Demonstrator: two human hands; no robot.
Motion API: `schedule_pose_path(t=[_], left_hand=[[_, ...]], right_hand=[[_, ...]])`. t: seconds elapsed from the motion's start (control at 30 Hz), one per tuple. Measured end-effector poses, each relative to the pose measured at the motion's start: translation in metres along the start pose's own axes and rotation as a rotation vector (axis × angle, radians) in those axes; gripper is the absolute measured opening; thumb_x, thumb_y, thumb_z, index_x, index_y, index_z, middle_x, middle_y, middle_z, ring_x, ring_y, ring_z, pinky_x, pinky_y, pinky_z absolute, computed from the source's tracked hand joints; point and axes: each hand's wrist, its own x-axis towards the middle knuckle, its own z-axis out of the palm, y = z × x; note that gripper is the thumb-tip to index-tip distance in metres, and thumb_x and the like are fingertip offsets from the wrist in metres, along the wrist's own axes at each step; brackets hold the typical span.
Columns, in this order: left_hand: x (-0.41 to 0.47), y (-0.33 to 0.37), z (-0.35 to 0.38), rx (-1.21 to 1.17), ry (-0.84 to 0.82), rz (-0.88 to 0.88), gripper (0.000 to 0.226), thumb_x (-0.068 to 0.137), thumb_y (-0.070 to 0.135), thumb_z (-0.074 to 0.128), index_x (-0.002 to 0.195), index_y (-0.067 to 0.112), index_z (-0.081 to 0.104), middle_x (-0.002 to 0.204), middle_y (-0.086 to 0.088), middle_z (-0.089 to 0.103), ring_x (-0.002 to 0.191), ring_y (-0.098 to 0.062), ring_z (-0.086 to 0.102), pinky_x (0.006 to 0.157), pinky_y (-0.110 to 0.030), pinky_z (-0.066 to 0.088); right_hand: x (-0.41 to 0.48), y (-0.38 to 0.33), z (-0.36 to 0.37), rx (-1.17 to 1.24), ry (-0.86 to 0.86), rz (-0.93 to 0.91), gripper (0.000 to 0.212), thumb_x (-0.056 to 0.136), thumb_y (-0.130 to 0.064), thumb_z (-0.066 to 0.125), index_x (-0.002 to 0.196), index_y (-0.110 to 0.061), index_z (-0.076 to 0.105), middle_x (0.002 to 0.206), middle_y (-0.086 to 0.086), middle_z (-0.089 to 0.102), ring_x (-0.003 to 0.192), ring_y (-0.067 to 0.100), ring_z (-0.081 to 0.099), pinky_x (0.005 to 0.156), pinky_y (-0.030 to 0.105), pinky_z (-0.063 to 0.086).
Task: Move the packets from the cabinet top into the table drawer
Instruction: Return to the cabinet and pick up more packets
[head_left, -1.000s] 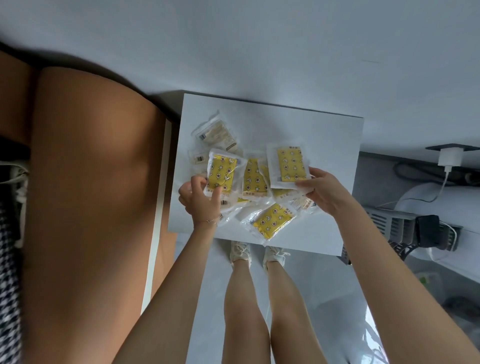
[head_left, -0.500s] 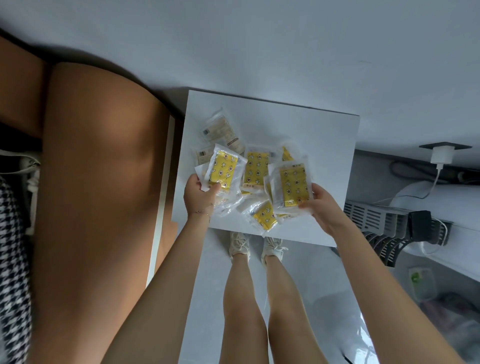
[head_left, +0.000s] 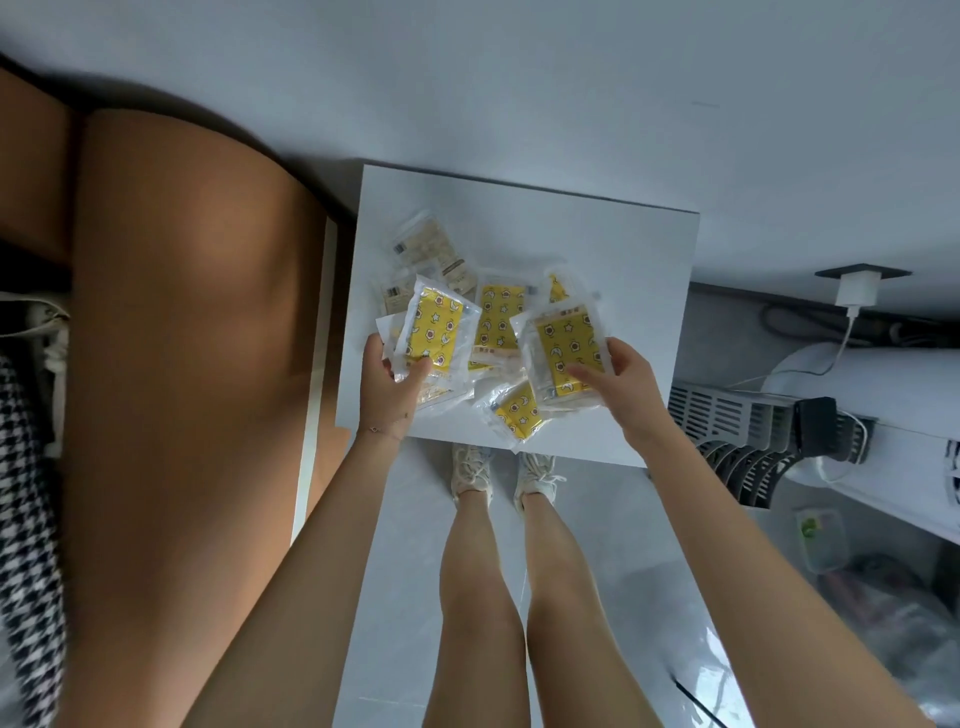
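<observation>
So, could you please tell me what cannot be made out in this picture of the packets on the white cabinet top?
1. Table drawer: nowhere in the head view.
2. Packet count: the clear plastic packets with yellow patterned inserts overlap on the white cabinet top; lower ones are covered by upper ones, the left hand and the right hand.
3. Print on the pale beige packets: too small to read.

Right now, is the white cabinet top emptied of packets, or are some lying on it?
Not emptied: left hand and right hand each grip one yellow packet; several more packets lie on the cabinet top.
</observation>
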Motion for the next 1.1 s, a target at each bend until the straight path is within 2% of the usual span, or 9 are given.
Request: schedule_pose_path(t=[0.1,0.2,0.33,0.43,0.57,0.67,0.9,1.03,1.1], left_hand=[[-0.022,0.015,-0.013,-0.021,-0.048,-0.011,0.03,0.085,-0.001,0.063,0.11,0.005,0.047,0.096,-0.002,0.059,0.077,-0.007,0.06,0.057,-0.007,0.047],[-0.052,0.031,-0.028,-0.079,-0.109,-0.03,0.028,0.085,0.0,0.065,0.103,0.01,0.046,0.097,-0.003,0.061,0.08,-0.007,0.062,0.06,-0.011,0.05],[-0.096,0.046,-0.048,-0.199,-0.138,-0.067,0.029,0.084,0.004,0.067,0.1,0.019,0.049,0.106,-0.007,0.064,0.096,-0.024,0.064,0.073,-0.028,0.057],[-0.132,0.046,-0.061,-0.272,-0.11,-0.079,0.033,0.083,0.004,0.068,0.1,0.025,0.049,0.11,-0.007,0.064,0.102,-0.026,0.064,0.085,-0.042,0.055],[-0.182,0.042,-0.082,-0.402,0.015,-0.094,0.045,0.082,0.003,0.069,0.119,0.018,0.049,0.12,-0.006,0.062,0.109,-0.024,0.062,0.087,-0.038,0.055],[-0.21,0.028,-0.099,-0.501,0.115,-0.123,0.055,0.081,0.006,0.07,0.13,0.014,0.046,0.125,-0.008,0.061,0.111,-0.025,0.062,0.089,-0.043,0.054],[-0.278,-0.021,-0.156,-0.785,0.377,-0.158,0.036,0.081,-0.001,0.067,0.101,0.025,0.053,0.11,-0.008,0.066,0.098,-0.025,0.066,0.088,-0.05,0.053],[-0.33,-0.062,-0.209,-0.878,0.542,-0.147,0.033,0.08,-0.003,0.068,0.096,0.022,0.054,0.099,-0.004,0.069,0.088,-0.022,0.069,0.083,-0.045,0.056],[-0.359,-0.087,-0.236,-0.905,0.618,-0.147,0.031,0.08,0.0,0.069,0.097,0.022,0.055,0.099,-0.002,0.069,0.085,-0.017,0.07,0.079,-0.039,0.057]], right_hand=[[-0.029,-0.017,-0.004,0.001,0.013,-0.025,0.021,0.082,-0.005,0.07,0.093,-0.021,0.064,0.096,-0.003,0.071,0.086,0.013,0.067,0.069,0.017,0.054],[-0.063,-0.037,-0.005,0.001,0.017,-0.049,0.02,0.082,-0.007,0.071,0.093,-0.021,0.064,0.094,-0.004,0.07,0.086,0.012,0.067,0.068,0.016,0.053],[-0.108,-0.059,-0.002,-0.024,-0.002,-0.097,0.022,0.082,-0.008,0.071,0.093,-0.023,0.06,0.096,-0.004,0.068,0.088,0.014,0.067,0.074,0.021,0.054],[-0.136,-0.066,0.002,-0.091,-0.034,-0.148,0.021,0.082,-0.008,0.071,0.095,-0.021,0.059,0.095,-0.003,0.068,0.087,0.012,0.066,0.074,0.02,0.055],[-0.167,-0.078,0.011,-0.182,-0.146,-0.195,0.024,0.081,-0.009,0.073,0.101,-0.015,0.062,0.097,-0.001,0.069,0.085,0.009,0.067,0.071,0.016,0.053],[-0.183,-0.085,0.029,-0.21,-0.227,-0.189,0.023,0.08,-0.007,0.073,0.1,-0.016,0.063,0.095,-0.002,0.069,0.081,0.006,0.067,0.066,0.013,0.051],[-0.225,-0.086,0.107,-0.302,-0.454,-0.18,0.024,0.08,-0.003,0.071,0.1,-0.016,0.068,0.1,0.005,0.072,0.088,0.021,0.069,0.077,0.032,0.057],[-0.269,-0.073,0.167,-0.408,-0.63,-0.184,0.022,0.081,0.0,0.068,0.095,-0.017,0.067,0.091,-0.001,0.074,0.085,0.019,0.071,0.078,0.037,0.058],[-0.295,-0.06,0.2,-0.477,-0.699,-0.194,0.021,0.082,-0.001,0.068,0.096,-0.017,0.067,0.094,0.002,0.073,0.088,0.024,0.07,0.081,0.043,0.057]])
